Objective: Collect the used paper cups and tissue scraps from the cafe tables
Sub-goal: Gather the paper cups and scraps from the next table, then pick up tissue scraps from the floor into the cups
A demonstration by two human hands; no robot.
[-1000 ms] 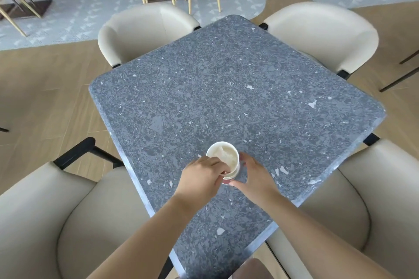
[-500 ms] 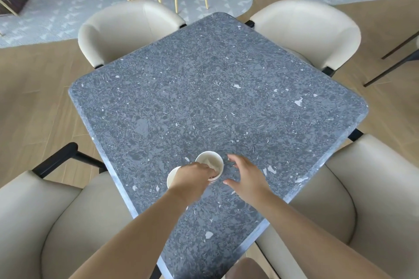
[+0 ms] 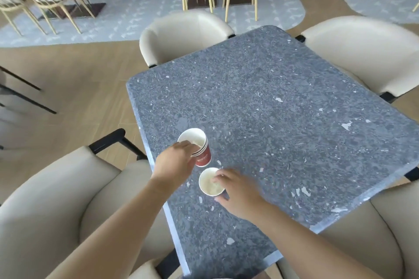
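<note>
While our left hand (image 3: 174,163) grips stacked red paper cups (image 3: 200,149), our right hand (image 3: 238,190) pinches a single white-lined paper cup (image 3: 209,186) beside it; a loose pinch may tip it.

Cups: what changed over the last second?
One second ago both hands were closed on a single pile. Now it is split: the left hand holds the nested cups, tilted, farther out, and the right hand, open half a second ago, pinches the single cup nearer the person. The table and chairs stay put; only the camera shifted.
</note>
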